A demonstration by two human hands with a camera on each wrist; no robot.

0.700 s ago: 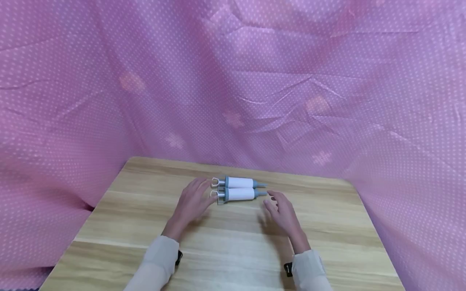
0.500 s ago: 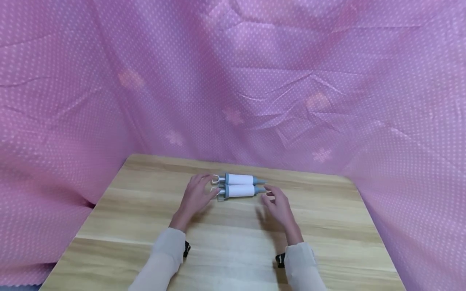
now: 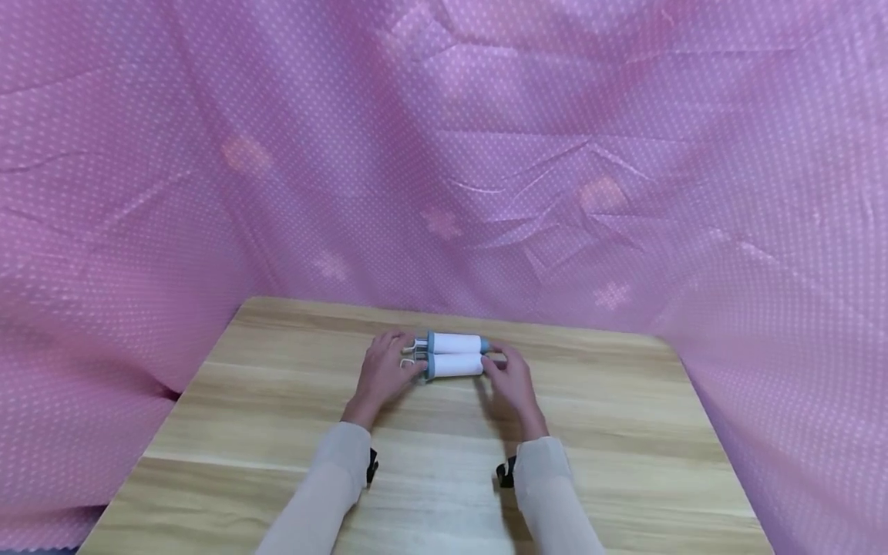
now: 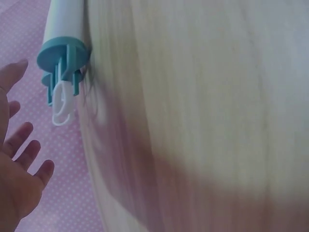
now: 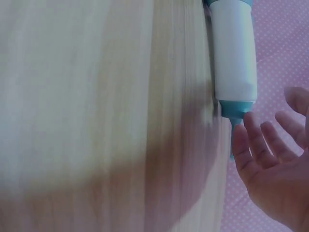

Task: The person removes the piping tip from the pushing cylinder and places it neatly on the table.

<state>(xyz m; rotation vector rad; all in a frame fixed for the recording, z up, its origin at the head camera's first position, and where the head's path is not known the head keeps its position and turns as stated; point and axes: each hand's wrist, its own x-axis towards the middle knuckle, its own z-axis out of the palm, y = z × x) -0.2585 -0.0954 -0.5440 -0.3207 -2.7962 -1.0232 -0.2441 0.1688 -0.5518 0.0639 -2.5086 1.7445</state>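
Two white tubes with blue-green ends lie side by side across the table, the far one (image 3: 456,344) beside the near one (image 3: 456,364). At their handle ends is my left hand (image 3: 385,371), thumb near the near tube's collar; in the left wrist view this hand (image 4: 19,179) has its fingers spread beside the white loop handle (image 4: 63,104). My right hand (image 3: 512,379) is at the nozzle ends, fingers over the nozzles. The right wrist view shows that hand (image 5: 277,169) with loosely bent fingers by the teal nozzle cap (image 5: 235,108); contact is unclear.
The wooden table (image 3: 277,401) has a pink dotted cloth (image 3: 444,154) hanging behind it and on both sides. A black strap (image 3: 372,465) shows at the left cuff and another (image 3: 506,472) at the right cuff.
Both hands have moved inward toward the tubes. The right hand has gone left, over the nozzles, and the left hand has shifted right along the handles. The tubes look still.
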